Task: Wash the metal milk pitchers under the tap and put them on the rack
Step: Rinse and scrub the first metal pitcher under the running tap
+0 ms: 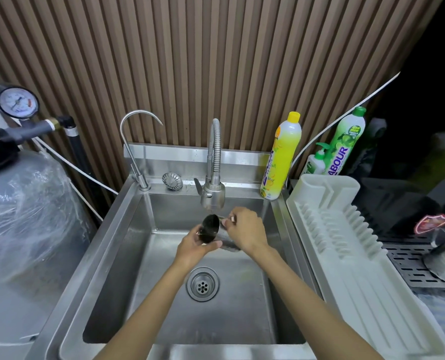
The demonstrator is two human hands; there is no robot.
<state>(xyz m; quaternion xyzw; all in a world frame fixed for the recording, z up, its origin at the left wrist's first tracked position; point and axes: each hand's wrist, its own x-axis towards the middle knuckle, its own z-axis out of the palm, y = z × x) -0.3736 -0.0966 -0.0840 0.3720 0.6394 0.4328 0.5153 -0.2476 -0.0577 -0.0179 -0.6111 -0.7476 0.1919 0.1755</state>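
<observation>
Left hand (195, 249) grips pitcher (210, 228) under tap (212, 196); right hand (244, 228) pinches its rim.

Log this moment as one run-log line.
stage: rinsing | left hand: holds pitcher under tap | right hand: at pitcher rim | rack: no pitcher

Two bare forearms rise from the lower edge of the frame, no sleeves showing. The right hand (244, 229) wears a ring (232, 218) on one finger.
</observation>
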